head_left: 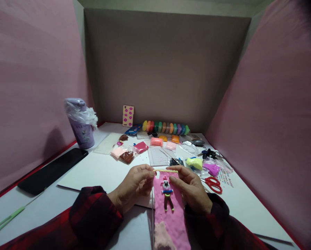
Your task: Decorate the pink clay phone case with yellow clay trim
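Note:
A phone case covered in pink clay is held up between my two hands, near the front of the table. On its pink face sits a small clay figure with a white head, blue top and brown legs. A thin pale yellow clay strip runs along the top edge. My left hand pinches the top left corner, by the camera hole. With fingers behind the top edge and thumb on the front near the figure's head, my right hand grips the right side.
Red-handled scissors lie right of my right hand. Several clay packets, such as a yellow one, spread behind. A purple tumbler, a black phone and a green-handled tool are at left. A row of coloured clay stands at the back.

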The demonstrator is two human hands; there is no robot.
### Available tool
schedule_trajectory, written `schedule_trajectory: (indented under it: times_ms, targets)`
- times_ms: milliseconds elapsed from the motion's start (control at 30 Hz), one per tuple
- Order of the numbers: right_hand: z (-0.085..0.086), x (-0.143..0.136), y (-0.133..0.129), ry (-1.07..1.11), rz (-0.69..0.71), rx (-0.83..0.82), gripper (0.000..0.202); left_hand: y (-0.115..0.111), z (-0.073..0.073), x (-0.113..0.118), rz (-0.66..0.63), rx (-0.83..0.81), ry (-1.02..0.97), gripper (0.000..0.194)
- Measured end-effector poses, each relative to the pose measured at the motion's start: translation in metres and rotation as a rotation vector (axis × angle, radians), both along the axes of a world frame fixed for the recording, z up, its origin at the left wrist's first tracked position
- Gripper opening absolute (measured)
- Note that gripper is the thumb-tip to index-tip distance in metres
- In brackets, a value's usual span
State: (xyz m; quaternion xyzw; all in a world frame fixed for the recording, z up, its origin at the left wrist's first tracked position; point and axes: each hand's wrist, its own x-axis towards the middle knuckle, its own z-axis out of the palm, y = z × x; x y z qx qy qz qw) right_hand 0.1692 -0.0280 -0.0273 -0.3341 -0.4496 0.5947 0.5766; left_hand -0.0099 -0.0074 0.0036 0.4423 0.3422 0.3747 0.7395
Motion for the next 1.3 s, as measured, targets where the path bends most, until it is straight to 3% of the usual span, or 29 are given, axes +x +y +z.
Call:
schedule_trajectory:
  times_ms: [1067,1300]
  targets:
    - [0.0006,0.0006,0.0012,0.024,-0.012,-0.006,0.029,0.0020,-0.0041,-0.0020,-0.022,-0.059,-0.094,0.011]
    - [0.0040,-0.0008,-0.0014,0.027,-0.017,-0.012,0.028,0.0006,0.0013,-0.0010,-0.034,-0.069,-0.118,0.010]
